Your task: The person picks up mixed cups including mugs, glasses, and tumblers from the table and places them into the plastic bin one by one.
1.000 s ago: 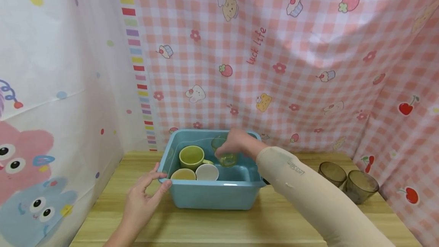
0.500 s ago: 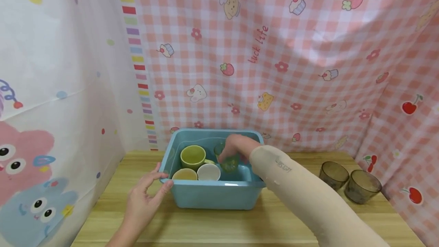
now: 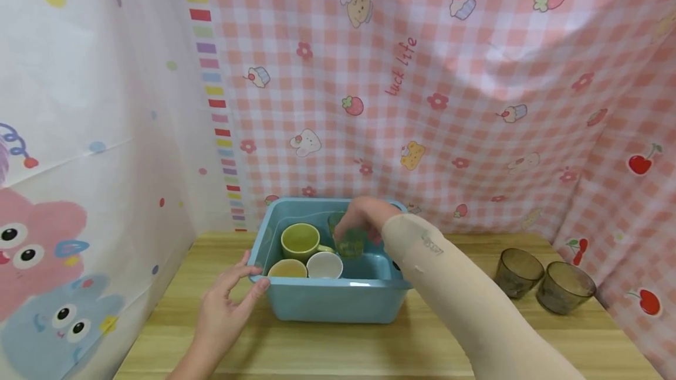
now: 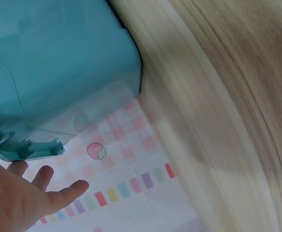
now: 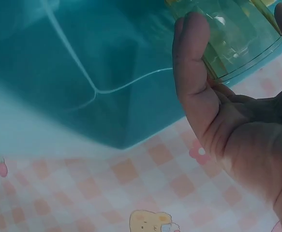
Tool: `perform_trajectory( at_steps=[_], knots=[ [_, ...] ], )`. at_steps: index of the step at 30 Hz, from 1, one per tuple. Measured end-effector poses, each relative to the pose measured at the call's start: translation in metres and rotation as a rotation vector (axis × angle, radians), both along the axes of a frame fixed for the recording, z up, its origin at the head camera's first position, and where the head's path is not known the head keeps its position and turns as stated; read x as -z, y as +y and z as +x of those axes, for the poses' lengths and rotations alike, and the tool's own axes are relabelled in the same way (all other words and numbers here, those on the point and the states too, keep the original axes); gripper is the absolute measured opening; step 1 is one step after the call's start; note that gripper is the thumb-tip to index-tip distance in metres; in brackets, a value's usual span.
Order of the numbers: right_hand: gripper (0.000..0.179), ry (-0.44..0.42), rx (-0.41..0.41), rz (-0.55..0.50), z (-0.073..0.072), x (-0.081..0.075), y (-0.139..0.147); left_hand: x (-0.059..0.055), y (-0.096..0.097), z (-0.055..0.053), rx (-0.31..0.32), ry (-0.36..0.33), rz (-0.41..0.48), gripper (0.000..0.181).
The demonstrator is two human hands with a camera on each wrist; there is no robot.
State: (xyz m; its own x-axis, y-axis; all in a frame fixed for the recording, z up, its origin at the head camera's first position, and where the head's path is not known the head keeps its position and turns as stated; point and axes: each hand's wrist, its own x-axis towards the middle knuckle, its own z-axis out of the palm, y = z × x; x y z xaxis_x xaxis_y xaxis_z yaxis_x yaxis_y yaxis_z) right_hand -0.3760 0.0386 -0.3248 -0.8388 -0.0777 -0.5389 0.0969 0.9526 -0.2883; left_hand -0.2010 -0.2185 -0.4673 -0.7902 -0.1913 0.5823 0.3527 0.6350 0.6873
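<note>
A light-blue plastic bin [image 3: 335, 301] stands on the wooden table. My left hand [image 3: 224, 304] rests at its near left corner, index finger and thumb touching the rim; in the left wrist view the other fingers [image 4: 66, 195] stretch out below the rim. My right hand [image 3: 364, 219] reaches into the bin's far right part and holds a clear yellow-green drinking glass [image 5: 237, 36] between thumb and fingers. Left of that glass sit a green mug [image 3: 300, 242] with its handle to the right, a yellow cup [image 3: 287, 270] and a white cup [image 3: 324, 265].
Two brown tinted glasses [image 3: 519, 271] stand side by side on the wooden table [image 3: 433, 333], right of the bin. A pink checked cloth [image 3: 327, 75] hangs behind the table, and a white patterned cloth [image 3: 121, 180] hangs along the left.
My right hand dips with the glass toward the near side of the bin, then shifts back slightly toward the far side. My left hand stays at the corner.
</note>
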Motion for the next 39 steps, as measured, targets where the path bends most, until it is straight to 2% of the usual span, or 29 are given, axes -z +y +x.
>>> perform_trajectory(
  at_steps=[3,9,16,20,23,26,27,28,31,34,35,38,39],
  knots=[
    [0.059,-0.017,0.019,-0.012,-0.001,0.001,-0.003,-0.001,0.001,0.000,0.007,0.002,0.009,0.022],
    [0.055,-0.026,-0.028,0.004,0.002,0.004,-0.007,-0.001,0.002,0.001,-0.002,0.009,0.000,0.022],
    [0.062,-0.155,0.029,0.104,0.002,0.018,-0.013,-0.001,0.001,0.003,-0.011,-0.026,-0.007,0.022],
    [0.054,-0.152,-0.090,0.198,0.006,0.023,-0.016,0.000,0.000,0.004,-0.008,-0.006,0.006,0.022],
    [0.043,-0.078,-0.189,0.297,0.008,0.026,-0.016,0.000,0.001,0.002,0.005,0.032,0.005,0.023],
    [0.035,-0.049,-0.208,0.349,0.008,0.028,-0.014,0.000,0.004,0.001,0.021,0.052,0.005,0.023],
    [0.033,-0.040,-0.208,0.358,0.008,0.028,-0.013,0.000,0.005,0.001,0.021,0.046,0.005,0.022],
    [0.030,-0.022,-0.186,0.350,0.002,0.037,-0.012,-0.001,0.005,0.001,0.019,0.036,0.008,0.022],
    [0.021,-0.016,-0.108,0.318,0.002,0.039,-0.013,-0.001,0.005,0.002,0.015,0.006,0.019,0.022],
    [0.018,0.019,-0.036,0.305,-0.026,0.074,-0.012,-0.001,0.005,0.003,0.005,-0.021,0.016,0.022],
    [0.018,-0.002,-0.034,0.321,-0.021,0.066,-0.014,-0.001,0.005,0.003,0.005,-0.022,0.017,0.022],
    [0.026,-0.039,-0.061,0.371,-0.022,0.067,-0.017,-0.001,0.004,0.004,0.001,-0.018,0.019,0.021],
    [0.026,-0.052,-0.079,0.393,-0.013,0.055,-0.020,-0.001,0.004,0.004,0.004,-0.012,0.022,0.021]
  ],
)
